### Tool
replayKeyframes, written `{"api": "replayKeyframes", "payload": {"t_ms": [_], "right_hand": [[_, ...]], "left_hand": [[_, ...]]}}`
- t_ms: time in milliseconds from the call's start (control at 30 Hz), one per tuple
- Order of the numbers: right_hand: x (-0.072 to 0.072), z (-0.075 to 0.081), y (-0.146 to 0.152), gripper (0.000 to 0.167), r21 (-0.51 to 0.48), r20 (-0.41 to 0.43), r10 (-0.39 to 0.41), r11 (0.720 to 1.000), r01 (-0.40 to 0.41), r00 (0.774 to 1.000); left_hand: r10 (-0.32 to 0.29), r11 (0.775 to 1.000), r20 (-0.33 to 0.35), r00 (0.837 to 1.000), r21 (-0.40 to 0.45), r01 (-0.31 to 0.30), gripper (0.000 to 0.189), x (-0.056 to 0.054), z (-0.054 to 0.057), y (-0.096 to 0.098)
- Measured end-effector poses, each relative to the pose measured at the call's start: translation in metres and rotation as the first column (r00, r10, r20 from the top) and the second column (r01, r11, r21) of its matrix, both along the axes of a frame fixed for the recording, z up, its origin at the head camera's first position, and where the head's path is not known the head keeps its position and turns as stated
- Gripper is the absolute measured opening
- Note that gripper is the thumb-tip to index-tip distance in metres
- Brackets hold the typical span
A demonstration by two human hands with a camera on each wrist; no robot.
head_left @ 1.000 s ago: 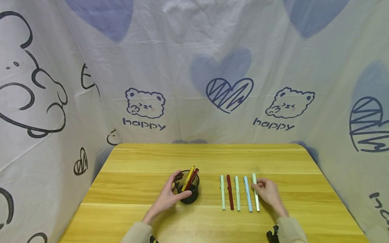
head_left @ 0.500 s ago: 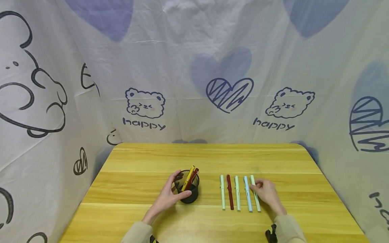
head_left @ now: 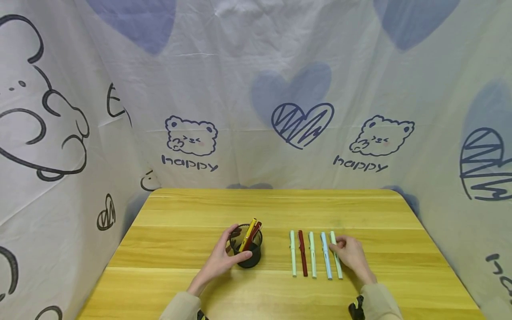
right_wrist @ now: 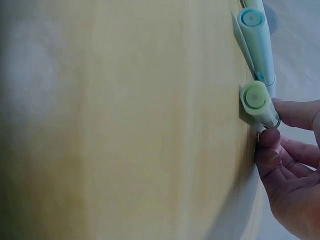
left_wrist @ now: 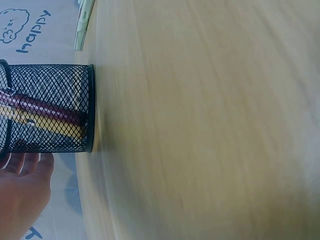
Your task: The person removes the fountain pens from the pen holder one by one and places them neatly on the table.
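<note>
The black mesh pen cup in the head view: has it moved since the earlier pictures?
No. Judged against the table's far edge, the pen cup stands in the same place as before, with the left hand around it.

The pens (head_left: 313,255) are yellow, dark red, pale green and light blue, the cup (head_left: 249,262) black mesh.
</note>
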State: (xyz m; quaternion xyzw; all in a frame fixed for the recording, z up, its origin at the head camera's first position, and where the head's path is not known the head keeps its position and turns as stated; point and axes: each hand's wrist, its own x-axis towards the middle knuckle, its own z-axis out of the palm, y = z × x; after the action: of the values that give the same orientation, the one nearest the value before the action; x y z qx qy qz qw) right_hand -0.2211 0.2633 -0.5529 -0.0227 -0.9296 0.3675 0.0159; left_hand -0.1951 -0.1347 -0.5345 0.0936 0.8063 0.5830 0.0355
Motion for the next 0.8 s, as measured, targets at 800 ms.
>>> {"api": "replayKeyframes", "payload": {"t_ms": [800], "right_hand": [[-0.0019, -0.0032, 0.0031, 0.036, -0.011, -0.006, 0.001, 1.0, -0.001, 1.0]], "left_hand": [[0.0, 1.0, -0.004, 1.0, -0.02, 0.0, 0.088, -0.0013, -0.0019, 0.0002]]}}
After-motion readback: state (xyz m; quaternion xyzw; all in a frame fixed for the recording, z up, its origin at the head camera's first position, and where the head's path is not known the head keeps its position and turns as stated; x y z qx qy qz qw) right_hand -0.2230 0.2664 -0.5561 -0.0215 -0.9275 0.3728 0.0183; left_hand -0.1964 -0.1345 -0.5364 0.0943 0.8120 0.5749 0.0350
